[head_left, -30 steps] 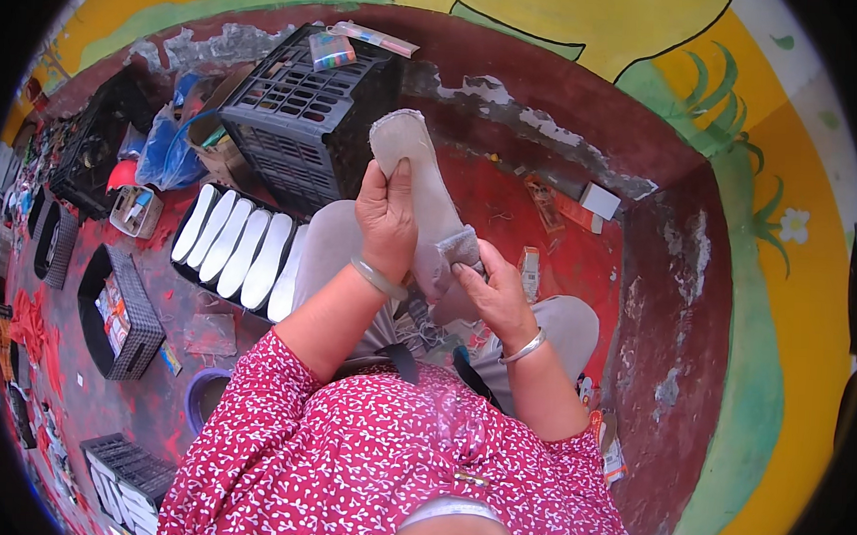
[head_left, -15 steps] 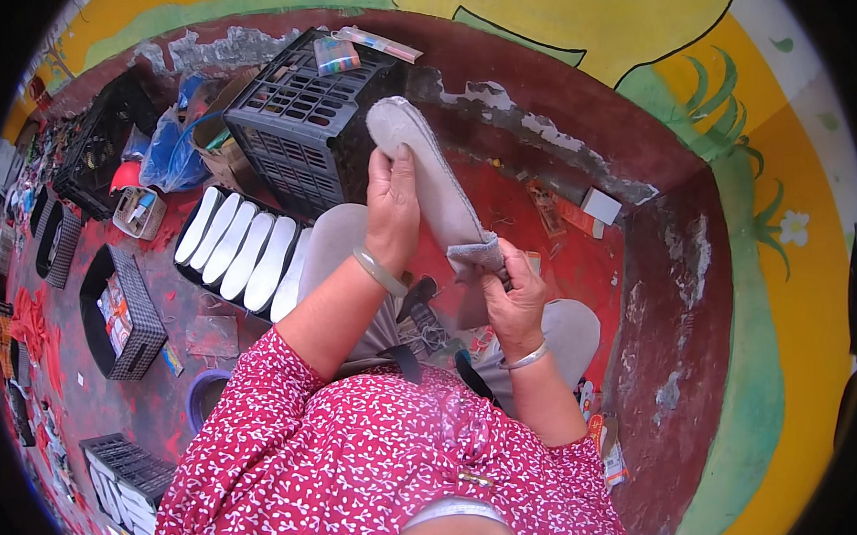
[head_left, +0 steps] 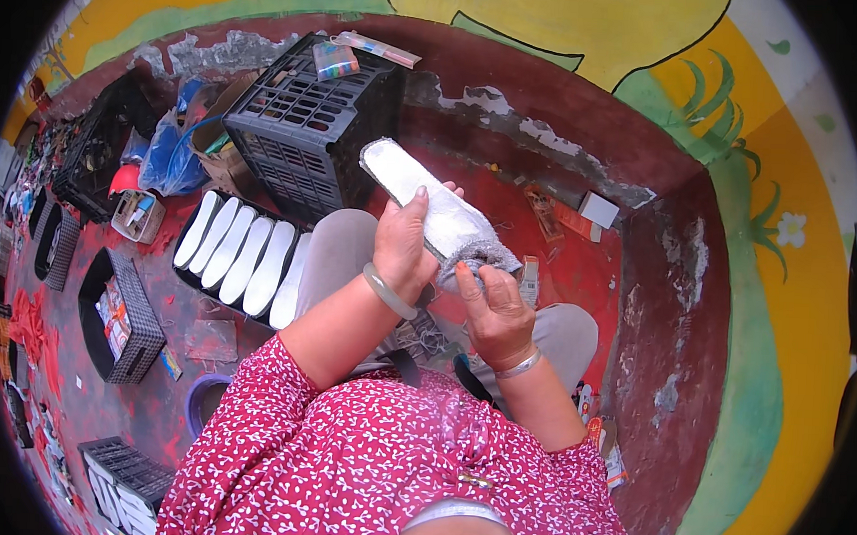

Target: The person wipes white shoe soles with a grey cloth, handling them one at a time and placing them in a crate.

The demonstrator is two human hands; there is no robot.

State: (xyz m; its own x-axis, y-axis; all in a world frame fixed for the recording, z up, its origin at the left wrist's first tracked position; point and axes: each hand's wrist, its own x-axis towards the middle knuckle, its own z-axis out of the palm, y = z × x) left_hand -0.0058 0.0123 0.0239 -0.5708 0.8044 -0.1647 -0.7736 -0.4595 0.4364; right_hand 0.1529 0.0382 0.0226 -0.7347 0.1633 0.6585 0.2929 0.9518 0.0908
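White insoles point(head_left: 243, 253) in row left of centre; black crate point(head_left: 310, 128) upper left, near insole tip; left hand point(head_left: 403, 247) clamped on fuzzy white insole point(head_left: 431, 210) at centre, right hand point(head_left: 492, 304) pinching its lower end; bare red floor point(head_left: 572, 264) right

We see a fuzzy, matt white shoe insole point(head_left: 429, 206) with a rough fabric face. The black crate point(head_left: 305, 128) behind it looks like hard, slightly glossy plastic. The blue bag point(head_left: 166, 156) is thin shiny plastic. The red floor point(head_left: 563, 264) is painted, chipped, rough.
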